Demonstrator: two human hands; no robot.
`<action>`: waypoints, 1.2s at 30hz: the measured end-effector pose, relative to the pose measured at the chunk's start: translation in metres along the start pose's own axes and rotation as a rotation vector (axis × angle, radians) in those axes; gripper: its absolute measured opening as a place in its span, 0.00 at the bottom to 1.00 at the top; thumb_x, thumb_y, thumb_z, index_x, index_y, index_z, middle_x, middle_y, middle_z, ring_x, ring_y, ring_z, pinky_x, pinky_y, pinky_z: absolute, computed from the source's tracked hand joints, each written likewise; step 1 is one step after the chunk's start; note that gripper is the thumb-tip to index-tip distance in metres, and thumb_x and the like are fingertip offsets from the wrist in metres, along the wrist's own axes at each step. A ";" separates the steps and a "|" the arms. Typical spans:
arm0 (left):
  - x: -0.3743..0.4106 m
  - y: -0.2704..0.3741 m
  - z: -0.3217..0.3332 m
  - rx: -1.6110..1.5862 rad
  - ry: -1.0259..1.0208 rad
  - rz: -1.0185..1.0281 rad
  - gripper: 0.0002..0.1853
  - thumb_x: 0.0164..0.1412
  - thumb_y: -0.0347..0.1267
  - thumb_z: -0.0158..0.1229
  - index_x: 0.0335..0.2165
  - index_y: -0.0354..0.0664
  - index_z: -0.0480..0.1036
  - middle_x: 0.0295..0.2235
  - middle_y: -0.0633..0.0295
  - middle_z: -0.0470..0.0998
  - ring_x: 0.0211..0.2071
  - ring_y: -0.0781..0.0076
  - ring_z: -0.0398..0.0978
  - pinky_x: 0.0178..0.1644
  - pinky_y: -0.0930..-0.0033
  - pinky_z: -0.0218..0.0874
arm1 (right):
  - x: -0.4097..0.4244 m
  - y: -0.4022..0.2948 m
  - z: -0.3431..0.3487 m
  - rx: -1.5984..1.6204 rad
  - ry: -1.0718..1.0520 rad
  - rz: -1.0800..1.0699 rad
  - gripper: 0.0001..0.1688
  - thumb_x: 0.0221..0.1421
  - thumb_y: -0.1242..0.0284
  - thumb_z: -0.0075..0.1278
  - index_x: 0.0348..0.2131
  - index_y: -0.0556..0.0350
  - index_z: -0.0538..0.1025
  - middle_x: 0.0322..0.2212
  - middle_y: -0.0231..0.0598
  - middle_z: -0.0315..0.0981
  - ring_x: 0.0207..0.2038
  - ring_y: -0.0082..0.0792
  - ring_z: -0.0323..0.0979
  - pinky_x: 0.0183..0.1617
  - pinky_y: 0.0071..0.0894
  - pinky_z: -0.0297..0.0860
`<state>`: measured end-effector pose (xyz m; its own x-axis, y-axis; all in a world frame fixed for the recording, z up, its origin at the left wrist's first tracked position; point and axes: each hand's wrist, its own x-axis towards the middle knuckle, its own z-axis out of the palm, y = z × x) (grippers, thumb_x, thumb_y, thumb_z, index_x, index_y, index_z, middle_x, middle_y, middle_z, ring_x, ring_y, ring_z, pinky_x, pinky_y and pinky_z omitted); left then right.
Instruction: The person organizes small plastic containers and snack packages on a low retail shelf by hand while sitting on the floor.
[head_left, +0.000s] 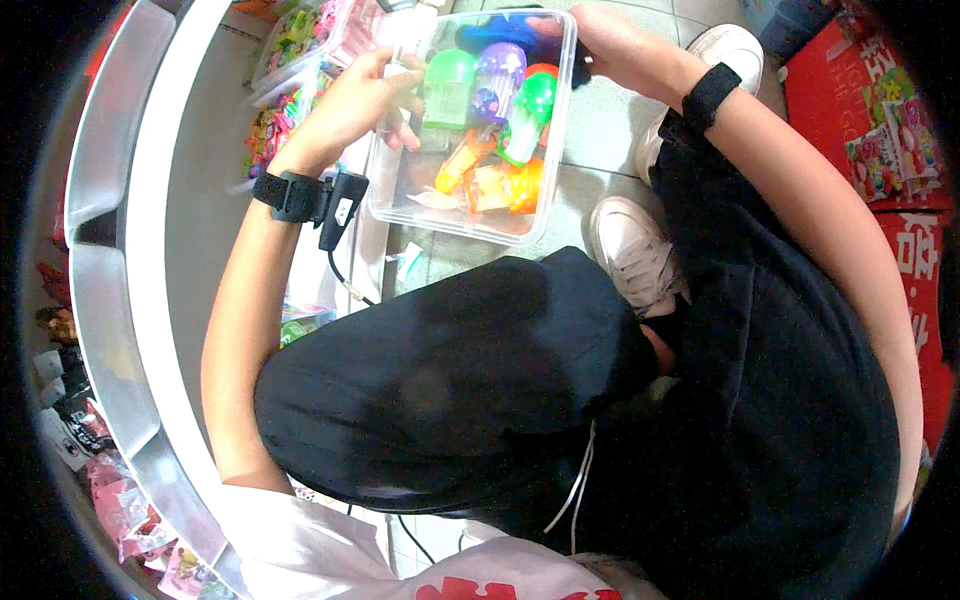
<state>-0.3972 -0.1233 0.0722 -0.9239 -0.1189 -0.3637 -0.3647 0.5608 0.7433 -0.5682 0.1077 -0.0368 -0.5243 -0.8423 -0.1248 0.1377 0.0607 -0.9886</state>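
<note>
A clear plastic box (457, 231) is in front of me, tilted, above the tiled floor. Inside it are a green-capped toy container (450, 79), a purple one (501, 67), a bright green one (529, 112) and orange ones (504, 187), along with a small white scrap (436, 198). My left hand (382, 94) grips the box's left side, some fingers showing through the plastic. At the far right corner, my right hand (589, 37) holds a blue and black cloth-like item (499, 30) against the box. Whether the cloth is inside or behind the wall is unclear.
Clear bins of colourful wrapped sweets (289, 127) stand on the left, beside a curved white shelf edge (154, 300). Red cartons (832, 112) with packets line the right. My knee (465, 360) and white shoes (634, 251) are close below the box. A cable (346, 285) hangs from my left wrist strap.
</note>
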 end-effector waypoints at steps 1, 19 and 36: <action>-0.001 0.002 0.001 0.011 -0.006 0.015 0.17 0.70 0.37 0.50 0.52 0.40 0.66 0.35 0.53 0.81 0.22 0.67 0.82 0.20 0.77 0.66 | -0.005 0.003 0.002 -0.045 0.055 0.033 0.24 0.60 0.54 0.54 0.43 0.55 0.78 0.37 0.32 0.77 0.39 0.24 0.72 0.45 0.24 0.68; -0.006 0.021 0.005 0.006 -0.073 0.045 0.16 0.70 0.37 0.51 0.50 0.38 0.67 0.33 0.55 0.79 0.20 0.67 0.81 0.17 0.77 0.65 | -0.005 -0.012 -0.016 0.536 -0.104 -0.043 0.19 0.65 0.71 0.45 0.46 0.69 0.78 0.39 0.42 0.81 0.42 0.35 0.77 0.54 0.37 0.71; -0.005 -0.007 -0.007 0.079 0.045 -0.079 0.17 0.70 0.36 0.50 0.50 0.36 0.67 0.30 0.57 0.78 0.19 0.66 0.80 0.18 0.75 0.67 | -0.007 -0.026 -0.012 0.407 0.160 0.064 0.22 0.62 0.71 0.42 0.51 0.65 0.75 0.42 0.42 0.80 0.41 0.38 0.79 0.51 0.36 0.72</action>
<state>-0.3914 -0.1321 0.0728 -0.8973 -0.2008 -0.3930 -0.4283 0.6109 0.6659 -0.5782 0.1188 -0.0116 -0.6232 -0.7481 -0.2282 0.4772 -0.1326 -0.8687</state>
